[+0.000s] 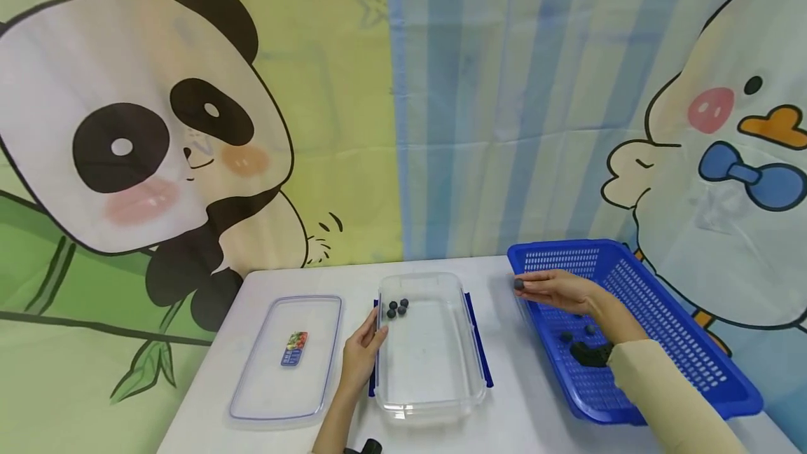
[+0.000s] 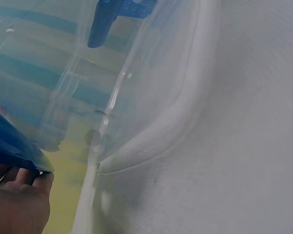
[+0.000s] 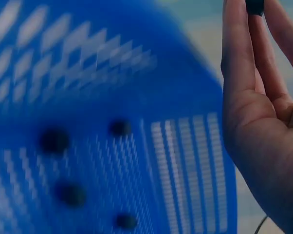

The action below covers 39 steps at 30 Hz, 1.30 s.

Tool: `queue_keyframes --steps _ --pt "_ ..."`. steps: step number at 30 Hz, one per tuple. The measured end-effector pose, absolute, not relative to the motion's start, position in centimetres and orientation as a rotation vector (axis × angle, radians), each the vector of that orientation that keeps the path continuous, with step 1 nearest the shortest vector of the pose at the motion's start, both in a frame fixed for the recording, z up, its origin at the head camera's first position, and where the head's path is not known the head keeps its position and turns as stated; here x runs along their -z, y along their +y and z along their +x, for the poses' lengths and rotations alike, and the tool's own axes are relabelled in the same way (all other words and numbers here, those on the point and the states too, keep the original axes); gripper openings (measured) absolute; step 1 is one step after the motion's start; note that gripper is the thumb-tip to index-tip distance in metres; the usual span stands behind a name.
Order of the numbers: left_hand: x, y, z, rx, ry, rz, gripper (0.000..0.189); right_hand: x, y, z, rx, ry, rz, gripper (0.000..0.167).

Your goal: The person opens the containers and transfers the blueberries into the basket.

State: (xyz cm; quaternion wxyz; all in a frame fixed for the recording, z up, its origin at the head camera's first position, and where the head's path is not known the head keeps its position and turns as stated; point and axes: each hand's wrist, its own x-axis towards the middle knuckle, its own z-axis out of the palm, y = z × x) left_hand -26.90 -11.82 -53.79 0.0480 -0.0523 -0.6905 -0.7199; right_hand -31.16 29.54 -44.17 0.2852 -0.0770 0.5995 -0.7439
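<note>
Between the fingertips of my right hand [image 1: 564, 291], a dark round blueberry [image 1: 519, 284] is pinched above the left rim of the blue plastic basket [image 1: 747, 396]. Loose blueberries [image 3: 55, 140] lie in that basket, blurred in the right wrist view. My left hand [image 1: 361, 350] grips the left side of a clear plastic box [image 1: 431, 363], thumb at the rim. In the left wrist view its curled fingers [image 2: 25, 178] are at the box's blue side latch [image 2: 15, 144]. Several blueberries [image 1: 402, 310] sit together in the box's far left corner.
To the left of the box, a clear lid [image 1: 265, 377] with a blue edge and a small fruit label lies flat on the white table [image 1: 208, 398]. The box's other blue latch [image 1: 479, 342] hangs outward on its right side. A printed curtain [image 1: 454, 125] stands behind the table.
</note>
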Motion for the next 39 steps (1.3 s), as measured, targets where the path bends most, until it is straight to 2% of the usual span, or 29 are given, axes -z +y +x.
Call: queue_keyframes --steps 6,13,19,26,39 --pt "52.6 -11.1 -26.0 2.161 -2.16 -0.18 0.052 45.7 36.4 -29.4 1.997 1.526 -0.208 0.035" --pt "52.5 -11.1 -25.9 2.157 -2.142 -0.189 0.052 48.1 40.4 -28.4 1.919 1.625 -0.16 0.033" --pt "52.5 -11.3 -26.0 2.172 -2.126 -0.184 0.054 49.2 41.2 -28.4 1.91 1.592 -0.141 0.035" --pt "52.5 -11.5 -26.0 2.171 -2.133 -0.178 0.052 49.2 41.2 -28.3 1.895 1.659 0.001 0.03" --pt "52.3 -11.6 -26.0 2.165 -2.125 -0.184 0.052 49.5 41.8 -28.2 1.913 1.617 -0.003 0.03"
